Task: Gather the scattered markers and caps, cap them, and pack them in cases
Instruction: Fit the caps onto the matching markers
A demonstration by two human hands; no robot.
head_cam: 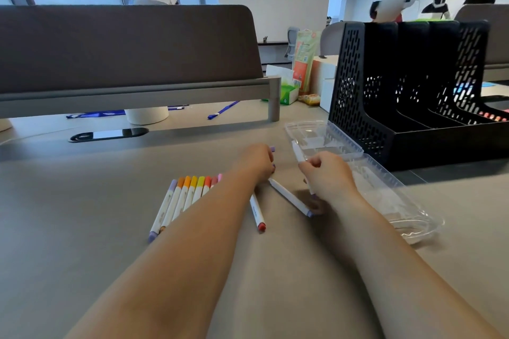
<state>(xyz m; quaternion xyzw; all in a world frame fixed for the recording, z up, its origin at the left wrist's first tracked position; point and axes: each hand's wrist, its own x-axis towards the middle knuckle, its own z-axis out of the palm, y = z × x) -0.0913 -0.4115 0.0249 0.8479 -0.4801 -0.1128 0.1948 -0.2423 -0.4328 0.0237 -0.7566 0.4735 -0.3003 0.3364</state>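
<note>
Head view: a black file rack (413, 85) stands far right on the bench (82, 201); the clear case (380, 187) lies open just before it; my left forearm crosses the row of capped markers (184, 195), hiding part of it; a red-capped marker (258, 215) and a purple-capped marker (290, 197) lie loose between my arms. My left hand (256, 159) rests knuckles-up, fingers curled, something small and purple at the tips — whether it grips, I cannot tell; my right hand (329, 176) pinches a white marker (298, 152) beside the case.
</note>
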